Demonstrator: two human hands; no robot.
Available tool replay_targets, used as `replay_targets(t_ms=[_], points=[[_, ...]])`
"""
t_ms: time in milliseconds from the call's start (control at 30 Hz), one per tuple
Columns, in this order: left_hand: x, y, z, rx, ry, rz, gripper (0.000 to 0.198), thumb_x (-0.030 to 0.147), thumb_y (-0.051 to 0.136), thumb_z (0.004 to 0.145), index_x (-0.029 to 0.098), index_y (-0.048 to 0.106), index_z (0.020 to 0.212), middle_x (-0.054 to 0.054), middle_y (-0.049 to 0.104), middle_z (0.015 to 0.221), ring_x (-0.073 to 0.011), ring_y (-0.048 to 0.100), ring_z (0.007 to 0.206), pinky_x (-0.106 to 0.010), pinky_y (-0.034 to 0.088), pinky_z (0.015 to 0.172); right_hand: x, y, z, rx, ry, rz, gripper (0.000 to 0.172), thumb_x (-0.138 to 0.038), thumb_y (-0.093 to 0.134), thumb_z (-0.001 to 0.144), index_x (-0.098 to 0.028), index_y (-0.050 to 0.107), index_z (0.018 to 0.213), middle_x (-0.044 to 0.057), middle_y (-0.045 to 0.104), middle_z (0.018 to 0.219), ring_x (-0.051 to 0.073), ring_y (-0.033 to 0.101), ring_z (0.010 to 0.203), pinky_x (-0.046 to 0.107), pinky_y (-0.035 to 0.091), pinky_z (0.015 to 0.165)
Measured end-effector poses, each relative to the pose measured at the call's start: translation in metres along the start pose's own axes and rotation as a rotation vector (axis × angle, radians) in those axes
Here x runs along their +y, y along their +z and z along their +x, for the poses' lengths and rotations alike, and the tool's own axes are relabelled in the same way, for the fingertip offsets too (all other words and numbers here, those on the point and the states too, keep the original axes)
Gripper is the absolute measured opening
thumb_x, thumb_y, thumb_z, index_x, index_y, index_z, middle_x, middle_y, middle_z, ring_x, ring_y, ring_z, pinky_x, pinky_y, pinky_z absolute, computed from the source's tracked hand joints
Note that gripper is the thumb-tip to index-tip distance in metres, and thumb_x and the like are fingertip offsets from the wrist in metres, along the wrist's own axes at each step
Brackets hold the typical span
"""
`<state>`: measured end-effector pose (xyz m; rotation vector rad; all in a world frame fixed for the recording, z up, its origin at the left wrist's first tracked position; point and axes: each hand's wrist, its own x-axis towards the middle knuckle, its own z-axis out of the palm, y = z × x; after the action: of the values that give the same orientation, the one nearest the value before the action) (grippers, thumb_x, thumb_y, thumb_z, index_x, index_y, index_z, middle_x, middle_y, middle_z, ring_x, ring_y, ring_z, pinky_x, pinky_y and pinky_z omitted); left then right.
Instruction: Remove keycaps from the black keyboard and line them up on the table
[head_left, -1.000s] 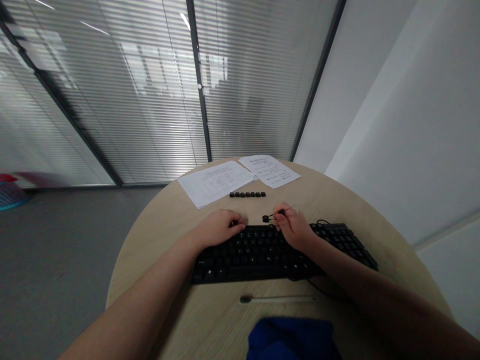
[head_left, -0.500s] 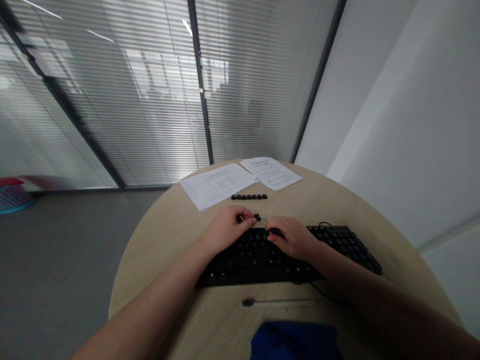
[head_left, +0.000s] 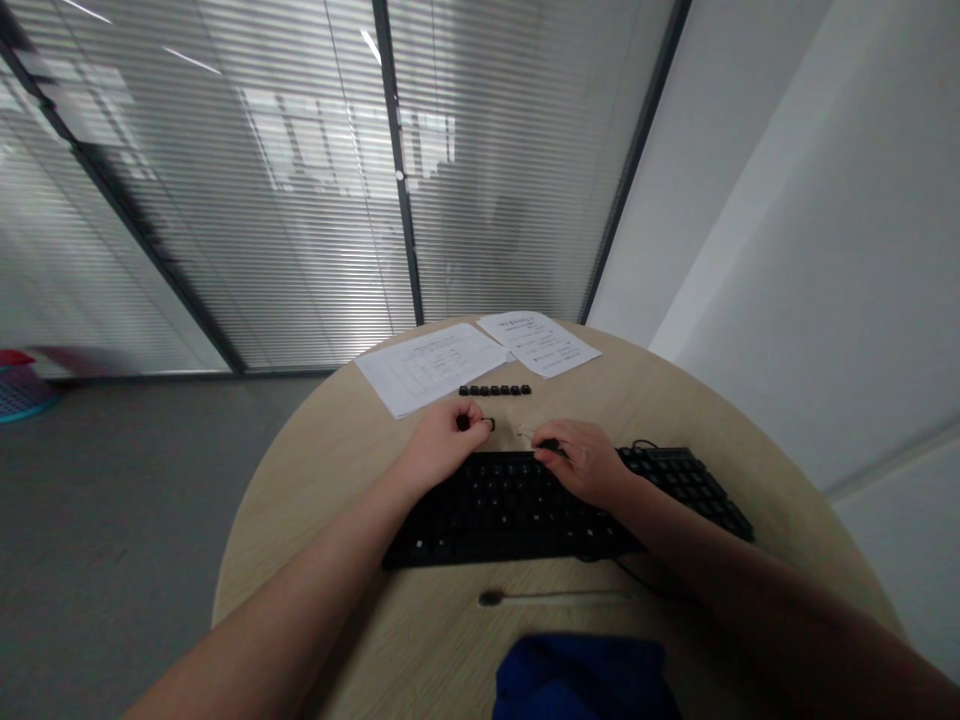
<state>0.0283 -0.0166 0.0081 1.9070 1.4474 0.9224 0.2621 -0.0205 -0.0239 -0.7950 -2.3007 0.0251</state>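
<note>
A black keyboard (head_left: 525, 505) lies across the round wooden table (head_left: 322, 470). My left hand (head_left: 442, 445) hovers just beyond the keyboard's far edge, its fingers pinched on a small black keycap (head_left: 487, 424). My right hand (head_left: 581, 462) rests on the keyboard's top row, fingers closed on a thin wire keycap puller (head_left: 536, 440). A short row of loose black keycaps (head_left: 495, 390) lies farther back on the table.
Two printed sheets (head_left: 431, 365) (head_left: 538, 342) lie at the table's far edge. A thin light stick with a dark tip (head_left: 551, 597) lies in front of the keyboard, and a blue cloth (head_left: 581, 675) sits at the near edge. Glass walls with blinds stand behind.
My right hand lifted a keycap with the puller, my left hand took it, and now carries it left and away toward the row. My right hand settled back on the keyboard.
</note>
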Motion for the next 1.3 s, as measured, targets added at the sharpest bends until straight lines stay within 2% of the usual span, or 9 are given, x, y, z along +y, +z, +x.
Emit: replay_targets(t_ms=[133,267,367,500,767,1067,1167,1267,1300], points=[[-0.003,-0.008,0.002,-0.025,0.034,-0.067,0.025,0.043,0.057,0.078,0.019,0.057,0.071,0.001,0.056,0.065,-0.0139,0.047,0.062,-0.027,0.037,0.059,0.006,-0.002,0.000,0.205,0.121,0.011,0.024,-0.033,0.041,0.097,-0.021,0.059,0.088,0.007,0.062,0.080,0.021,0.057,0.078,0.036,0.045,0.074],[-0.001,-0.007,0.001,-0.078,0.043,-0.082,0.024,0.043,0.059,0.078,0.019,0.062,0.075,0.000,0.059,0.069,-0.0141,0.048,0.064,-0.028,0.038,0.061,0.003,-0.004,0.002,0.276,0.110,-0.003,0.025,-0.023,0.035,0.098,-0.021,0.057,0.085,0.009,0.060,0.092,0.023,0.055,0.092,0.042,0.043,0.087],[0.002,-0.002,-0.002,-0.151,0.045,-0.114,0.024,0.043,0.060,0.078,0.019,0.063,0.077,0.000,0.059,0.069,-0.0134,0.049,0.063,-0.028,0.039,0.061,0.001,-0.002,0.003,0.233,0.076,0.053,0.024,-0.020,0.033,0.098,-0.021,0.057,0.098,0.009,0.060,0.097,0.022,0.056,0.095,0.039,0.045,0.086],[0.003,0.004,-0.004,-0.227,0.057,-0.127,0.026,0.044,0.059,0.079,0.018,0.063,0.077,0.000,0.059,0.069,-0.0129,0.050,0.063,-0.028,0.040,0.061,0.002,0.003,0.002,0.109,0.036,0.015,0.025,-0.019,0.035,0.098,-0.019,0.058,0.109,0.009,0.063,0.093,0.022,0.057,0.088,0.036,0.047,0.080],[-0.001,0.010,-0.003,-0.276,0.076,-0.167,0.026,0.045,0.061,0.079,0.019,0.065,0.076,-0.001,0.061,0.069,-0.0135,0.051,0.065,-0.028,0.040,0.060,0.001,0.003,0.001,-0.013,0.027,-0.108,0.024,-0.038,0.056,0.093,-0.020,0.065,0.107,0.006,0.068,0.083,0.018,0.061,0.074,0.031,0.046,0.070],[-0.003,0.013,-0.002,-0.307,0.086,-0.118,0.026,0.044,0.059,0.080,0.019,0.066,0.079,0.000,0.063,0.071,-0.0144,0.053,0.066,-0.027,0.041,0.062,-0.004,0.002,0.003,-0.054,0.004,-0.159,0.018,-0.034,0.058,0.091,-0.020,0.067,0.100,0.006,0.069,0.088,0.019,0.062,0.080,0.031,0.046,0.072],[-0.006,0.011,0.000,-0.224,0.124,0.015,0.028,0.042,0.053,0.085,0.020,0.069,0.085,-0.001,0.067,0.076,-0.0165,0.057,0.070,-0.029,0.043,0.066,-0.001,-0.011,0.010,-0.049,0.092,-0.197,0.019,-0.033,0.060,0.088,-0.020,0.067,0.101,0.007,0.069,0.093,0.021,0.062,0.086,0.032,0.046,0.076],[-0.011,0.007,0.003,-0.120,0.154,0.238,0.025,0.037,0.053,0.084,0.021,0.072,0.085,-0.005,0.070,0.081,-0.0194,0.058,0.072,-0.033,0.043,0.068,0.018,-0.031,0.021,-0.077,0.336,-0.183,0.021,-0.036,0.063,0.085,-0.021,0.070,0.099,0.004,0.069,0.086,0.019,0.061,0.076,0.030,0.044,0.068],[-0.013,0.005,0.004,-0.108,0.162,0.294,0.024,0.035,0.053,0.083,0.021,0.072,0.083,-0.006,0.070,0.081,-0.0202,0.059,0.072,-0.033,0.043,0.068,0.028,-0.036,0.025,-0.123,0.410,-0.152,0.022,-0.038,0.063,0.085,-0.022,0.071,0.098,0.003,0.069,0.083,0.017,0.060,0.071,0.029,0.043,0.064]])
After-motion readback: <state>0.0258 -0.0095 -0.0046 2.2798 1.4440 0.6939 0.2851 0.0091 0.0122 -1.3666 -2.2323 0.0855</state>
